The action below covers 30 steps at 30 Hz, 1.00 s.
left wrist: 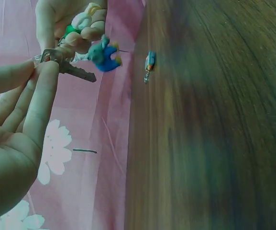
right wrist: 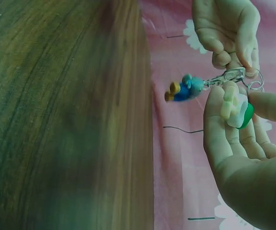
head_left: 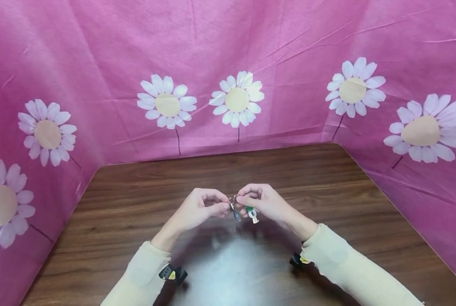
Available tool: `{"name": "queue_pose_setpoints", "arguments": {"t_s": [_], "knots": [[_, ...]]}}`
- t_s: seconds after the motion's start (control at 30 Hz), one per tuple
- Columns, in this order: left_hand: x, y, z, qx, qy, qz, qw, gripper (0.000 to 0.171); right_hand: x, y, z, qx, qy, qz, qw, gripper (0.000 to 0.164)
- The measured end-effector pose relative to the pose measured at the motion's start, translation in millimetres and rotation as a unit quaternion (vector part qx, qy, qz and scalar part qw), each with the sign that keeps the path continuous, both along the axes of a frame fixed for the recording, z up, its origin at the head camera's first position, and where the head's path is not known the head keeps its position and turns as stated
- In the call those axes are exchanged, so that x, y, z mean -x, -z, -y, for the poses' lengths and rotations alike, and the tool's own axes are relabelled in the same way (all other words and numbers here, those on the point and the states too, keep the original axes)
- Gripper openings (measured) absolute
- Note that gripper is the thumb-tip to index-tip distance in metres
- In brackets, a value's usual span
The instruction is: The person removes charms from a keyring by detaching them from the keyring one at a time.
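Note:
In the head view, both hands meet above the middle of the table around a key ring (right wrist: 256, 85) with charms. My left hand (head_left: 199, 209) pinches a silver key (left wrist: 78, 71) by its head, thumb against finger, with the blade pointing away. My right hand (head_left: 265, 205) pinches the metal ring between thumb and forefinger. A green and white charm with a pale yellow end (right wrist: 234, 109) lies against the right fingers. From a short chain dangles a teal and blue figure with yellow feet (right wrist: 183, 89). Fingertips partly cover the spot where key and ring join.
A brown wood-grain table (head_left: 136, 191) lies beneath the hands, with a bright glare near its front. Pink cloth (head_left: 289, 42) with white daisies encloses the back and sides. A small blue shape with a chain (left wrist: 149, 62) appears against the table. Dark wrist cameras (head_left: 179, 275) hang under both sleeves.

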<state>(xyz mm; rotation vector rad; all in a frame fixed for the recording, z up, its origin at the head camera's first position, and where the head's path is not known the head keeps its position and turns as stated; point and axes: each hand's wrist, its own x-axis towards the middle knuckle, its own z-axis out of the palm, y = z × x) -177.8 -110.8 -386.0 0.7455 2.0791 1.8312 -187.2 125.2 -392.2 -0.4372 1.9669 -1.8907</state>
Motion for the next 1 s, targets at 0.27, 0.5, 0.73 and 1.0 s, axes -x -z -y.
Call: {"name": "queue_pose_setpoints", "arguments": {"t_s": [0.27, 0.5, 0.73, 1.0], "knots": [[-0.8, 6.7, -0.4, 0.046, -0.016, -0.016, 0.9987, 0.013, -4.4, 0.0, 2.5, -0.019, 0.014, -0.021, 0.999, 0.020], [-1.9, 5.2, 1.4, 0.056, -0.015, -0.056, 0.9967, 0.015, -10.9, -1.2, 2.9, -0.014, 0.014, -0.028, 0.999, 0.020], [-5.7, 5.3, 5.5, 0.029, -0.010, -0.037, 0.9988, 0.016, -12.1, 4.2, 6.8, 0.004, -0.005, -0.012, 1.000, 0.015], [-6.7, 7.2, -4.0, -0.015, -0.007, 0.008, 0.9998, 0.018, -13.0, 7.4, 4.2, 0.039, -0.010, 0.023, 0.999, 0.017]]}}
